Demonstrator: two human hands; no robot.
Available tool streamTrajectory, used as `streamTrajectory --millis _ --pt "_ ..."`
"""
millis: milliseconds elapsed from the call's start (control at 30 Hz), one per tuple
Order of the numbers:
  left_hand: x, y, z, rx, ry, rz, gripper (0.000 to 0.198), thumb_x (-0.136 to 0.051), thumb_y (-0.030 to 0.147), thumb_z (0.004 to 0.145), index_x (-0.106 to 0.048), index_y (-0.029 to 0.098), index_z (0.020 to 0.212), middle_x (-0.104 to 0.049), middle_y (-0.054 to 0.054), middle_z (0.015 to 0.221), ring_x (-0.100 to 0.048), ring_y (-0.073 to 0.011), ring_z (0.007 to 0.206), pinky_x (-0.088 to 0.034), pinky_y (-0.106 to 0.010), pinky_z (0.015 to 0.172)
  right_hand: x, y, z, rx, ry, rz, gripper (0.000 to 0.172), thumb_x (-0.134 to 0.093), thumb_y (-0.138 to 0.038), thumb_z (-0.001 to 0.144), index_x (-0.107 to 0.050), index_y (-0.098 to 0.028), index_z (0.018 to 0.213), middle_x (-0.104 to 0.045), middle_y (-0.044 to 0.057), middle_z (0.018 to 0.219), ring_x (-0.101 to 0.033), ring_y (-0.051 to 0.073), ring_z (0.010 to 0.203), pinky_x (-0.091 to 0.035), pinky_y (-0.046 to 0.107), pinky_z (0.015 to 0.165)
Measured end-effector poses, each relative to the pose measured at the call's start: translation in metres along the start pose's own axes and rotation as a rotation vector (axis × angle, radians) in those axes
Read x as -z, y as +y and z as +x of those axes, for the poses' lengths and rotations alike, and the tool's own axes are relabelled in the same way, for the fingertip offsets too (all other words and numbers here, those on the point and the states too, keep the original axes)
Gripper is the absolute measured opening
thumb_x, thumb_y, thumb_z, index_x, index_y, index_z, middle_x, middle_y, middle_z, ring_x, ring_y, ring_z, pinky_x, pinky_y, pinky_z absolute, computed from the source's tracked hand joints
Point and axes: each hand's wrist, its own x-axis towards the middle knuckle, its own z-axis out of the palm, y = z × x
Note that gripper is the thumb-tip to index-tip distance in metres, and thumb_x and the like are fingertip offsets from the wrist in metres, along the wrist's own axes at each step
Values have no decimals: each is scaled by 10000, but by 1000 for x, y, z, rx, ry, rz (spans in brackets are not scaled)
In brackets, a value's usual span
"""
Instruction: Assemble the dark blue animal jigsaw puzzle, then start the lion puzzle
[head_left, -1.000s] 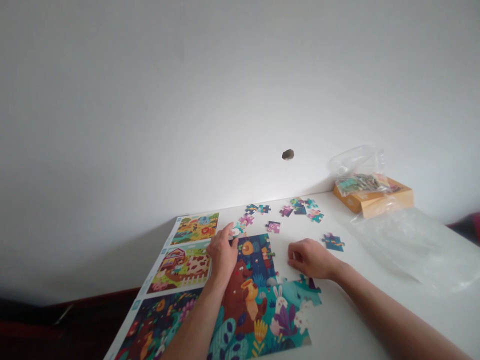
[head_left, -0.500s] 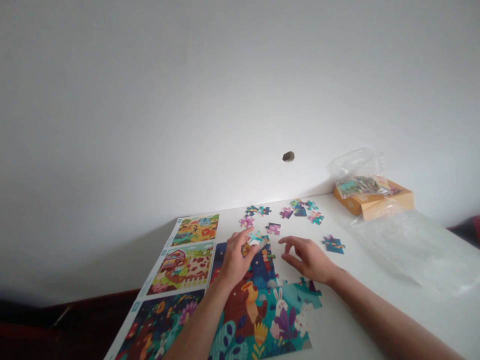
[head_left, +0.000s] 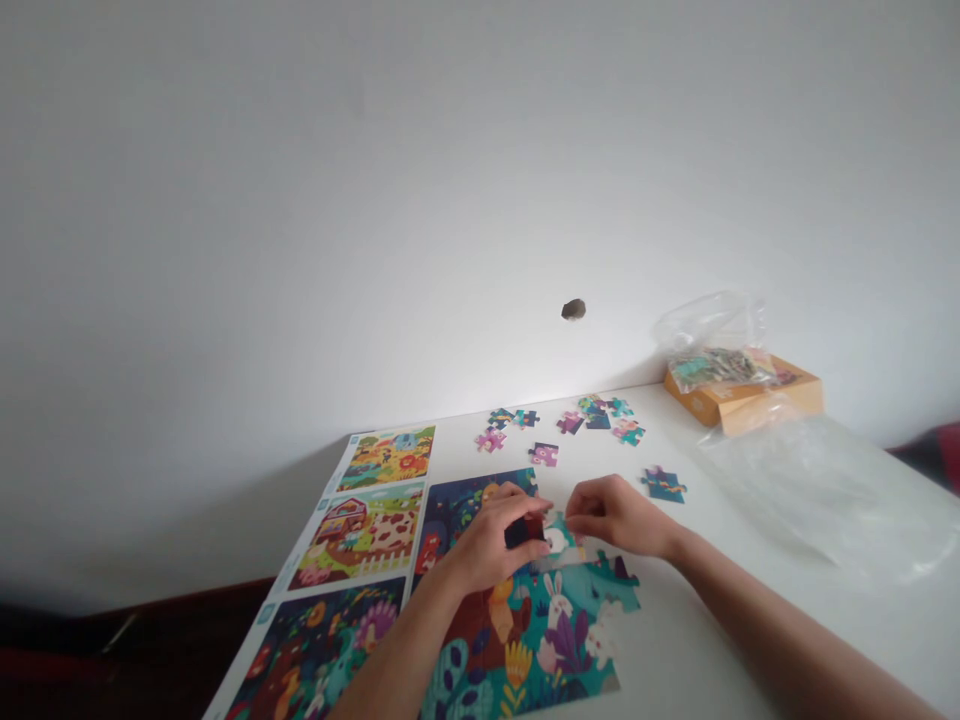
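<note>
Gripping a dark navy jigsaw piece [head_left: 523, 533] under the curled fingers of the left hand [head_left: 491, 545], and pinching a teal-and-white jigsaw piece [head_left: 559, 538] between the fingertips and thumb of the right hand [head_left: 616, 517], just beside it. Left hand closed and arched, coming in from the near left; right hand half closed, reaching in from the right. Contact between the two held pieces impossible to tell from this view.

Lying beneath both hands, near the middle of a white table [head_left: 701, 640], a partly assembled jigsaw puzzle [head_left: 544, 640] showing a brown bear, a white rabbit and leafy plants, with a gap at its right side. Scattered well beyond the hands toward the far edge, loose jigsaw pieces [head_left: 544, 454], with a single teal piece [head_left: 664, 485] off to the right. Lying flat along the left, just beside the puzzle, a printed sheet of scene pictures [head_left: 360, 535]. Sitting in the far right corner, an orange cardboard box [head_left: 739, 398] under a clear plastic bag of pieces [head_left: 716, 365]. Spread nearer on the right, a flat clear plastic sheet [head_left: 825, 490].
</note>
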Motion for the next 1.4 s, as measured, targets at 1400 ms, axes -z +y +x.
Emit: streamTrajectory --millis 1400 --pt "3 5 3 -93 -199 124 203 -818 385 748 -789 381 949 -563 -20 1260 -456 -252 1178 -388 -411 1036 20 -6 -12 -465 -793 -130 196 -645 -301 666 -629 -132 566 -639 -5 563 -546 82 427 -290 164 354"
